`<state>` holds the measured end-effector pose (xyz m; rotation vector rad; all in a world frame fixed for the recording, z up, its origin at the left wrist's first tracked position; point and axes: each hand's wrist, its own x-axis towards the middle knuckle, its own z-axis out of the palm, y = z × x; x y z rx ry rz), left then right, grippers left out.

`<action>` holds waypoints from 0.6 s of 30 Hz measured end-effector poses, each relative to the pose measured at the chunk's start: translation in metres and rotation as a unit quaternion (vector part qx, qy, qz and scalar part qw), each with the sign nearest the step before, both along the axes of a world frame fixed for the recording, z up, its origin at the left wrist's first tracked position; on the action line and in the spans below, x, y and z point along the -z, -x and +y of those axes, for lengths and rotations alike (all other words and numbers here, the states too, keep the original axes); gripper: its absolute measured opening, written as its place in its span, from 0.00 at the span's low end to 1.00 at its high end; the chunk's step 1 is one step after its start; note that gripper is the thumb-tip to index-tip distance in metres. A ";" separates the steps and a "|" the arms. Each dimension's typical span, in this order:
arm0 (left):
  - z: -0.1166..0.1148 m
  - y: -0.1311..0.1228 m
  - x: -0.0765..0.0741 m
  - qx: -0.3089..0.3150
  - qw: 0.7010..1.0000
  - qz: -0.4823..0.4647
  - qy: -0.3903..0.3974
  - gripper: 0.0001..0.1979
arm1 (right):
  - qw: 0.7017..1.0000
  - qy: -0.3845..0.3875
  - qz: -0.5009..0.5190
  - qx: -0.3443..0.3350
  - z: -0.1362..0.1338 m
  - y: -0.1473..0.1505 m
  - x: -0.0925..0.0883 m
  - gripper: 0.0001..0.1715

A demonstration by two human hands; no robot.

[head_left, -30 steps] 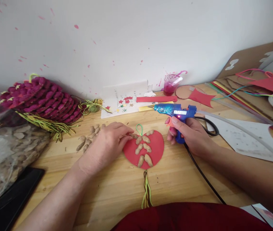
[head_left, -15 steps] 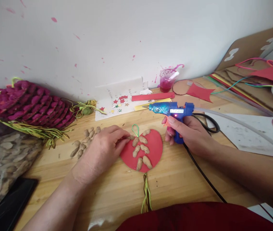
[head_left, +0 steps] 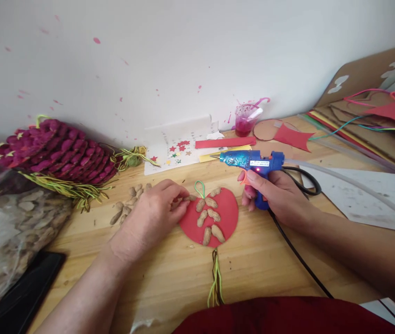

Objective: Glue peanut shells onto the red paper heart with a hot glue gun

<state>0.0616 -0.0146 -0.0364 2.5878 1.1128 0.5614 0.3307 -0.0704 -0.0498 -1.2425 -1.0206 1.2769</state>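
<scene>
Left hand [head_left: 161, 206] pinching peanut [head_left: 193, 197] at red heart [head_left: 228, 217]'s ten o'clock edge, right hand [head_left: 283, 195] at two, clamped around glue gun [head_left: 241, 159]

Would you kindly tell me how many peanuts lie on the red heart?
7 peanuts clearly show: three pairs down the middle, one at upper right; another, at the left hand, is partly hidden.

Head cam, fwd & down, tabletop [head_left: 169, 273] close.

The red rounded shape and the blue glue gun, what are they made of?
The flat red rounded shape looks like matte card or foam; its even, shineless face leaves that open. The blue pistol-shaped glue gun seems hard, glossy plastic, judging by its shiny highlights.
</scene>
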 end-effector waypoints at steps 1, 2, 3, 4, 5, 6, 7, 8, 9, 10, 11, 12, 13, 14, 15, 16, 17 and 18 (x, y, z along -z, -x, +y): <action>0.000 -0.001 -0.002 -0.011 1.000 -0.010 0.009 0.03 | 1.000 0.000 0.000 0.000 0.000 0.000 0.000 0.27; 0.000 -0.002 -0.004 -0.023 0.999 -0.024 0.024 0.03 | 1.000 0.000 0.000 0.000 0.000 0.000 0.001 0.27; -0.001 -0.003 -0.006 -0.038 0.997 -0.044 0.047 0.03 | 1.000 -0.002 0.000 0.001 0.000 0.000 0.001 0.27; -0.001 -0.004 -0.009 -0.054 0.992 -0.073 0.083 0.04 | 1.000 -0.004 0.001 0.002 0.000 0.000 0.002 0.27; -0.001 -0.005 -0.013 -0.072 0.983 -0.111 0.130 0.05 | 1.000 -0.008 0.002 0.004 0.000 0.000 0.002 0.27; -0.001 -0.005 -0.016 -0.087 0.966 -0.154 0.186 0.06 | 1.000 -0.010 0.004 0.005 0.000 0.000 0.003 0.27; -0.001 -0.006 -0.020 -0.100 0.943 -0.200 0.246 0.08 | 1.000 -0.013 0.007 0.006 0.000 0.001 0.003 0.27; -0.001 -0.005 -0.023 -0.109 0.914 -0.247 0.302 0.09 | 1.000 -0.013 0.010 0.007 -0.001 0.001 0.002 0.27; 0.000 -0.005 -0.026 -0.113 0.882 -0.291 0.352 0.11 | 1.000 -0.012 0.014 0.007 -0.001 0.001 0.001 0.27; 0.000 -0.004 -0.029 -0.111 0.850 -0.330 0.395 0.13 | 1.000 -0.011 0.020 0.006 -0.003 0.002 -0.002 0.27; 0.001 -0.003 -0.031 -0.105 0.818 -0.365 0.432 0.15 | 1.000 -0.009 0.026 0.004 -0.004 0.003 -0.006 0.27; 0.002 -0.002 -0.032 -0.097 0.788 -0.394 0.463 0.17 | 0.999 -0.006 0.034 0.000 -0.006 0.005 -0.010 0.27; 0.003 -0.001 -0.033 -0.089 0.761 -0.418 0.488 0.19 | 0.999 -0.004 0.041 -0.006 -0.009 0.007 -0.016 0.26; 0.003 0.000 -0.034 -0.079 0.738 -0.436 0.509 0.19 | 0.999 -0.002 0.049 -0.014 -0.011 0.009 -0.023 0.26; 0.004 0.000 -0.035 -0.070 0.721 -0.448 0.524 0.20 | 0.998 -0.002 0.055 -0.025 -0.014 0.012 -0.030 0.25; 0.004 0.001 -0.036 -0.062 0.709 -0.457 0.533 0.20 | 0.997 -0.005 0.061 -0.038 -0.016 0.015 -0.037 0.25; 0.004 0.001 -0.037 -0.052 0.701 -0.463 0.540 0.19 | 0.997 -0.012 0.065 -0.051 -0.018 0.018 -0.044 0.25; 0.003 0.001 -0.037 -0.041 0.695 -0.466 0.545 0.19 | 0.995 -0.022 0.066 -0.065 -0.019 0.021 -0.049 0.25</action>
